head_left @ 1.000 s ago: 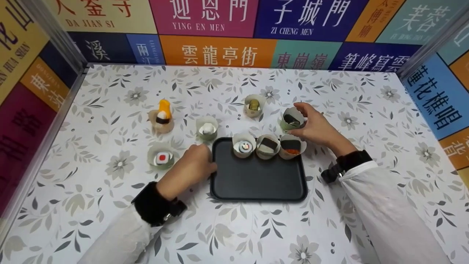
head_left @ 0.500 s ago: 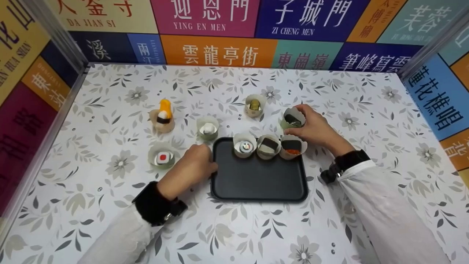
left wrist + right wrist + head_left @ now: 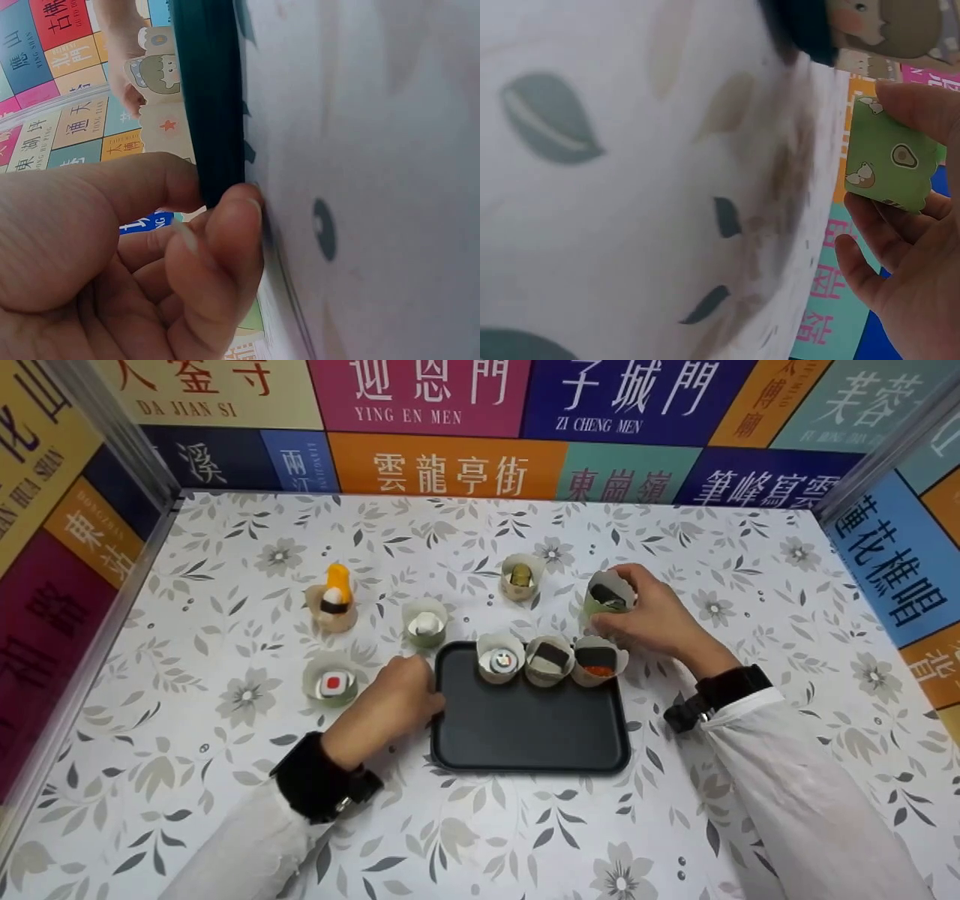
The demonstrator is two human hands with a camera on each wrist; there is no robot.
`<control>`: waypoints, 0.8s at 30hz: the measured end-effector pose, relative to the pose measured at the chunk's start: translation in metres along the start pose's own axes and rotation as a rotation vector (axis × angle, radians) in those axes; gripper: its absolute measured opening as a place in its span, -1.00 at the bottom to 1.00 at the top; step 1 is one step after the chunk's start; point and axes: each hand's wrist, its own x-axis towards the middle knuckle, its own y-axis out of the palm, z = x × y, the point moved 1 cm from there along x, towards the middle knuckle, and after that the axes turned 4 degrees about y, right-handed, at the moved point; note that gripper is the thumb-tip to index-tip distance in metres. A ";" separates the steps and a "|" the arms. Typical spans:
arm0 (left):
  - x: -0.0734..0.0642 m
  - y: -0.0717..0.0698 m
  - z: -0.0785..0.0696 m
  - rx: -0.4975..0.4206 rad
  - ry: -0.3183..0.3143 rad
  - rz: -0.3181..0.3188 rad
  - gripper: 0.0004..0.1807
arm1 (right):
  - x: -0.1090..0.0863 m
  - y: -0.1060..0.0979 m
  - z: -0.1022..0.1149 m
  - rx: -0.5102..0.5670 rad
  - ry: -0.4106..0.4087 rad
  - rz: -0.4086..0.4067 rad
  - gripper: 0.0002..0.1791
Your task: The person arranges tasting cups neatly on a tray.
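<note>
My left hand [image 3: 401, 694] pinches the left rim of the black tray [image 3: 529, 727]; in the left wrist view, the thumb and curled fingers [image 3: 236, 232] meet at the tray's edge. Behind the tray's back right corner, my right hand [image 3: 656, 611] holds a green paper cup [image 3: 600, 604] with a dark-wrapped sushi piece [image 3: 609, 597] inside. The right wrist view shows this cup [image 3: 892, 154], printed with an avocado, between thumb and fingers, apparently just off the table. Three cups stand along the tray's back edge: a round roll [image 3: 502, 661], a dark-banded piece [image 3: 553, 655] and an orange-topped piece [image 3: 598, 670].
Left of the tray stand cups with a red-centred roll [image 3: 333, 682], a white piece [image 3: 426, 622] and a yellow-topped piece [image 3: 339, 585]. Behind it is a cup with a greenish piece [image 3: 520, 575]. Panels with lettering [image 3: 450, 465] border the flower-patterned table [image 3: 247, 697].
My right hand has moved the green cup slightly to the right, away from the cups on the tray. My left hand and the tray have stayed in place.
</note>
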 end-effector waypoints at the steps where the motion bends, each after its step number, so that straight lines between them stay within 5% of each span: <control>1: 0.000 0.000 0.000 -0.003 -0.001 0.002 -0.68 | -0.001 -0.001 0.002 0.006 -0.005 -0.006 -0.07; 13: -0.002 -0.001 0.000 -0.026 -0.006 0.014 -0.70 | -0.011 0.000 0.035 -0.012 -0.113 -0.037 -0.18; 24: -0.002 -0.001 0.001 0.016 0.052 -0.014 -0.65 | -0.025 0.009 0.077 -0.042 -0.190 -0.013 -0.10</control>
